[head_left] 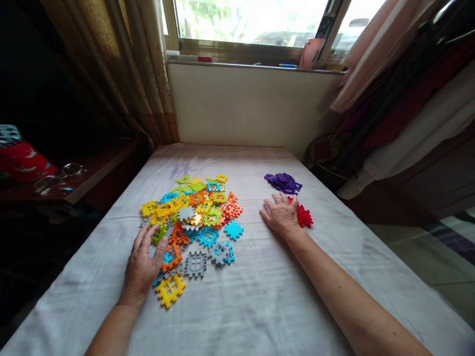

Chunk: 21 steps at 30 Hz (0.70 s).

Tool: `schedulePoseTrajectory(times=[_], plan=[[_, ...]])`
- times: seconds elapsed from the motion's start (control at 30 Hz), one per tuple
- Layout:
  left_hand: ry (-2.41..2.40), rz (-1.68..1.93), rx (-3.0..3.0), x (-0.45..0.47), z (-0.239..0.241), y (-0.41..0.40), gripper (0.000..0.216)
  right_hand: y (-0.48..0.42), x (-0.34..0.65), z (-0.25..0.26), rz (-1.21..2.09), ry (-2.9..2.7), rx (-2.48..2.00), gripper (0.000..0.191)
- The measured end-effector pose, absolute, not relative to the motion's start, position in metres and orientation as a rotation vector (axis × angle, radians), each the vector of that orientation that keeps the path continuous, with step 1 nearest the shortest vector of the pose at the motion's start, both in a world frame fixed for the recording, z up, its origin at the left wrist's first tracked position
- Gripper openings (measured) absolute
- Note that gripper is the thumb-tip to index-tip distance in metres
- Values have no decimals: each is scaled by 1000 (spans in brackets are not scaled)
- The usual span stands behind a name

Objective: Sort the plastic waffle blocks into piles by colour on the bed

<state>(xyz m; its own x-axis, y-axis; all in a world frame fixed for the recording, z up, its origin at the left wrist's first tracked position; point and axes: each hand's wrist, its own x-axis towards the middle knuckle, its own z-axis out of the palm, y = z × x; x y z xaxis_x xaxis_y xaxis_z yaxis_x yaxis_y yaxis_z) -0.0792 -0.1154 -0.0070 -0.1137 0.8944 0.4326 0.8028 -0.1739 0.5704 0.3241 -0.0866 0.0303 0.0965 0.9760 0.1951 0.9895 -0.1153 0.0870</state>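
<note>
Two sorted piles beside mixed heap [193, 212]

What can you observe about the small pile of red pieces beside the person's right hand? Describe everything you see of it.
The red pieces are flat, bright plastic-looking tiles with notched, toothed edges, gathered in a small, loose heap on the white cloth. They lie apart from the big mixed pile, just in front of a separate purple pile. The right hand rests palm down against the heap's left side, its fingers partly covering it, so the count is unclear.
</note>
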Motion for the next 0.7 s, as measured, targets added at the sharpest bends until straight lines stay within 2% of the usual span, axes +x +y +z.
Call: schedulePoseTrajectory(times=[0.4, 0.7], plan=[[1963, 1143, 2002, -78, -4, -117, 54, -90, 400, 24, -165, -1702, -2593, 42], [1984, 1136, 1989, -80, -8, -116, 53, -74, 409, 30, -103, -1667, -2690, 49]])
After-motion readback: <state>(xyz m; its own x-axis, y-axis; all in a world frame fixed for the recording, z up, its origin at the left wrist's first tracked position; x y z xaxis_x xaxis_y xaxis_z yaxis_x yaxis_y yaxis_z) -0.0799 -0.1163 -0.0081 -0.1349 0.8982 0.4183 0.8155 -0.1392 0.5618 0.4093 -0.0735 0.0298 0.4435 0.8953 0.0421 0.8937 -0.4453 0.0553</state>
